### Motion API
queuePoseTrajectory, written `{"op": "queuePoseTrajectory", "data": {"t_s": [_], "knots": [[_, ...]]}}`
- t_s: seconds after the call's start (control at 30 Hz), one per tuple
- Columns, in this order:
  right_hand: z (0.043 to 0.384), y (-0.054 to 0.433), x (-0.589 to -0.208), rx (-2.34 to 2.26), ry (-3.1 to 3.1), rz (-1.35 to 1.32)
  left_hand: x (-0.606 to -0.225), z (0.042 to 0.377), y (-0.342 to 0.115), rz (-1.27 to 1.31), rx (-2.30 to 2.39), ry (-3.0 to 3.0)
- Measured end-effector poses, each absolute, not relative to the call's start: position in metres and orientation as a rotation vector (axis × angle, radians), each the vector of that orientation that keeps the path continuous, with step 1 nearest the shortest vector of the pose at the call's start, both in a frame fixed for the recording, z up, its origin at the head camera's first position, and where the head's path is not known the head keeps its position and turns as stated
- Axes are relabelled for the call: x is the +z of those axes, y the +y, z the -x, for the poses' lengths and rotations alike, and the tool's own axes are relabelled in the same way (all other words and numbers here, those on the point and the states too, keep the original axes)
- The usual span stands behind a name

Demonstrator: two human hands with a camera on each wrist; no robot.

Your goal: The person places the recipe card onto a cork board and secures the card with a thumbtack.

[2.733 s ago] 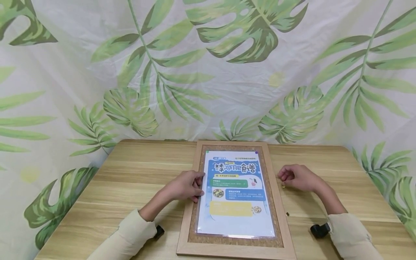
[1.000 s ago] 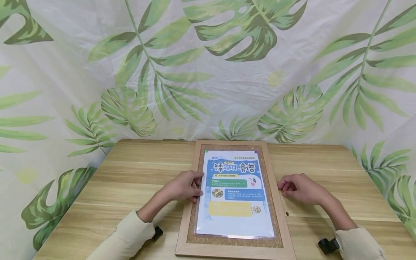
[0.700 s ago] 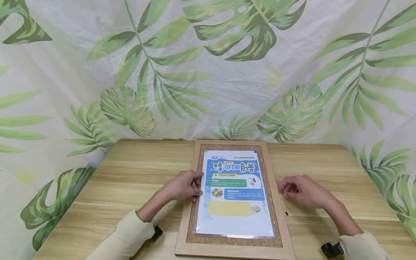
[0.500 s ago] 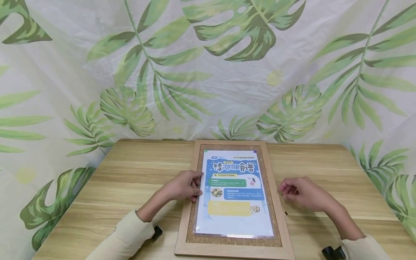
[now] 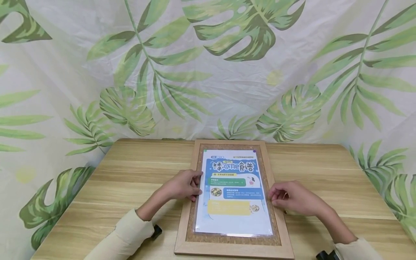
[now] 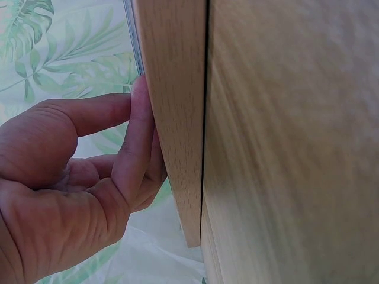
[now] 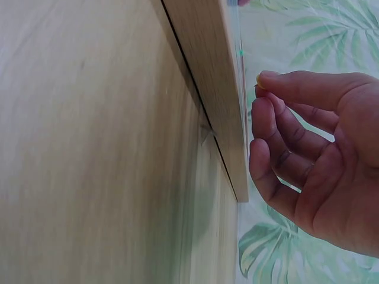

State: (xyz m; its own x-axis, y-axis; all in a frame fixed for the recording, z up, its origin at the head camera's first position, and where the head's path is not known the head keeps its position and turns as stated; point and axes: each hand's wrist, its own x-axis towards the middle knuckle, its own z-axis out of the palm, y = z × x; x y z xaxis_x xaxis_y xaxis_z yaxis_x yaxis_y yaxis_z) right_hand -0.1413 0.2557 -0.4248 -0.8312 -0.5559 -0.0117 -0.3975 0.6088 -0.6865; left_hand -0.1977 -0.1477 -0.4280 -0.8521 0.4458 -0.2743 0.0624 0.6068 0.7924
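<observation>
Your left hand [image 5: 182,185], fingers loose, is touching poster [image 5: 235,224] at left edge, likely steadying it; right hand [image 5: 295,198] is pinching yellow pin [image 7: 259,81].

At lower centre, a poster [image 5: 232,224] lies on a framed board [image 5: 234,249] on the bench [image 5: 107,195], between left hand [image 5: 183,185] and right hand [image 5: 294,198].

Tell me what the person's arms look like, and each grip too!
The left sleeve and right sleeve are plain, cream-coloured and a bit wrinkled. Beside them show a left black gadget and a right black gadget. The left grip and right grip are bare, without gloves.
</observation>
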Motion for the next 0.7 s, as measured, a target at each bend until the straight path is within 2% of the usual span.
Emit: {"op": "queuePoseTrajectory", "data": {"t_s": [0.7], "knots": [[0.145, 0.212, -0.418, -1.031, 2.539, 0.81, -0.431, 0.199, -0.147, -0.411, 1.142, 2.394]]}}
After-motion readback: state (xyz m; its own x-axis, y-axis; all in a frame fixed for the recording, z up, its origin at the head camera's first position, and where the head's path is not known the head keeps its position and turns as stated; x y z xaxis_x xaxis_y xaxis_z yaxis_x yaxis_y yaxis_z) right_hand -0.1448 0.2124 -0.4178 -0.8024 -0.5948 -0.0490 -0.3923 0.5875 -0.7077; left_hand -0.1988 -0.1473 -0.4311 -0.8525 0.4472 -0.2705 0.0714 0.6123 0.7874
